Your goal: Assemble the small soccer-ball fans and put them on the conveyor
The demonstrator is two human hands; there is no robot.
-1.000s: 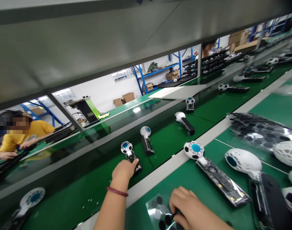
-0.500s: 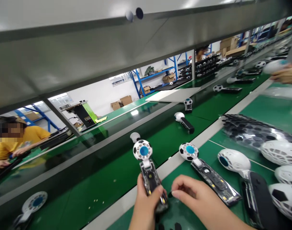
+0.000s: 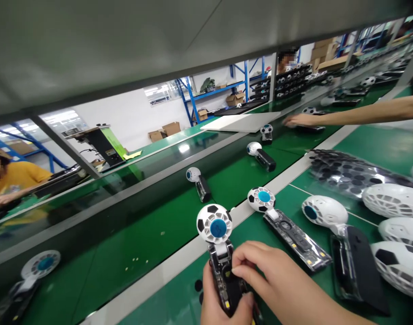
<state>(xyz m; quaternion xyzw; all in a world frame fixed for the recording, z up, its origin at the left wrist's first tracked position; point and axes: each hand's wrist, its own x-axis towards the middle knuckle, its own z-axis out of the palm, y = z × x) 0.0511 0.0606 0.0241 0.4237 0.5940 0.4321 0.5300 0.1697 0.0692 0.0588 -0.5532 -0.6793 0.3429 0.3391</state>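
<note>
**Right hand (image 3: 265,268) has moved in to the held fan (image 3: 222,253)**

Half a second ago it sat apart from the handle; now its pinched fingertips meet the handle's side, just below the hinge. Whether they hold anything, I cannot tell. Left hand (image 3: 213,309) grips the handle from below, thumb across it, keeping the fan above the bench (image 3: 166,300), head pointing away.

Likeliest trouble: the fan twisting, should the left grip slacken under one-sided pressure, or a slipping fingertip knocking the bare-looking parts.

Also different: a co-worker's arm (image 3: 359,113) now stretches over the belt (image 3: 142,243).
</note>
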